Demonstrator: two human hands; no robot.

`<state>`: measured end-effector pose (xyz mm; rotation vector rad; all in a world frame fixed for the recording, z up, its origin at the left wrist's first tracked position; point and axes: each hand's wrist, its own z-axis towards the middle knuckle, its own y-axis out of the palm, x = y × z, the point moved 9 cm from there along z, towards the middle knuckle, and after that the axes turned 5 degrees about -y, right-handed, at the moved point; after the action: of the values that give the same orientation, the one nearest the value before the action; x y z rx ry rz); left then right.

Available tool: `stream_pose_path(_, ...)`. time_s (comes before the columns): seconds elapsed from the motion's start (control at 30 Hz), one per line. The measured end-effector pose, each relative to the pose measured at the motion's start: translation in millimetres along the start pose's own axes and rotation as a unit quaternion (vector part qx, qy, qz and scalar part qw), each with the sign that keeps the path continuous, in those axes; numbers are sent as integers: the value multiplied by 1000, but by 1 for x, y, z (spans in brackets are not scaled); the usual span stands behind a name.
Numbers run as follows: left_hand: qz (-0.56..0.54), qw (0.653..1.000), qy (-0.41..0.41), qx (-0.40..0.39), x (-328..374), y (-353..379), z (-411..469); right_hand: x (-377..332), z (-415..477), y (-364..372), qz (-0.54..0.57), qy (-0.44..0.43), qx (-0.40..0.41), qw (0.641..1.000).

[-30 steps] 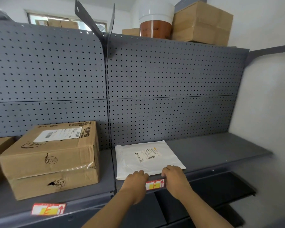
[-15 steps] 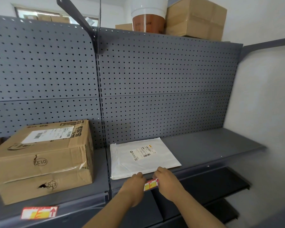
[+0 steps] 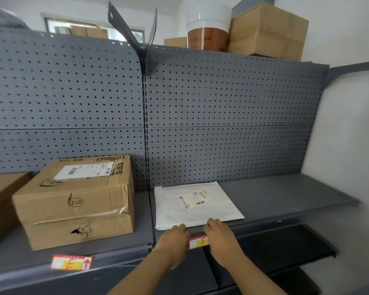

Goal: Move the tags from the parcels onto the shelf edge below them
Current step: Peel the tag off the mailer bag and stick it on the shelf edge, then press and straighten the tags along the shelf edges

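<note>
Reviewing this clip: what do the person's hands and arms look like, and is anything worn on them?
Both the left hand and the right hand are bare: no gloves, and no rings, watch or bands that I can make out. The forearms are uncovered as far as the bottom edge of the picture, with no sleeve in view. The fingertips are curled over the shelf edge, so nails cannot be seen.

I see a cardboard box point(image 3: 77, 201) on the left bay of the shelf point(image 3: 285, 194), with a flat mailer point(image 3: 196, 204) to its right on the next bay, both in front of the pegboard back panel point(image 3: 222, 116). A second box point(image 3: 0, 207) sits at the far left. On the shelf edge point(image 3: 285, 220), one tag point(image 3: 71, 262) lies below the cardboard box. Another tag point(image 3: 197, 242) sits below the mailer, between my left hand point(image 3: 175, 241) and right hand point(image 3: 221, 237), which touch it. Up top stand a bucket point(image 3: 208, 28) and, right of it, a carton point(image 3: 268, 31).
</note>
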<state>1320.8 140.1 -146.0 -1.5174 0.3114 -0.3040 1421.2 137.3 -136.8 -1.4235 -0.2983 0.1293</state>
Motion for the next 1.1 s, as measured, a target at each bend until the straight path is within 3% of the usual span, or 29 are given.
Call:
stream_pose_path(0.23, 1, 998, -70, 2, -67, -19, -49, -83, 24, -30, 52, -70, 58, 994)
stream_pose_path(0.47, -18, 982, -187, -5, -183, -27, -126, -207, 36, -39, 113, -157, 84, 978)
stream_pose_path(0.7, -34, 967, -251, 18, -264, -30, -171, -267, 41, -43, 138, -141, 72, 978)
stream_pose_path(0.87, -66, 970, -232, 10, -289, -16, -178, -288, 44, -40, 153, -100, 68, 981)
stream_pose_path(1.1, -26, 981, -190, 16, -289, -6, -177, -302, 39, -24, 143, -71, 43, 986)
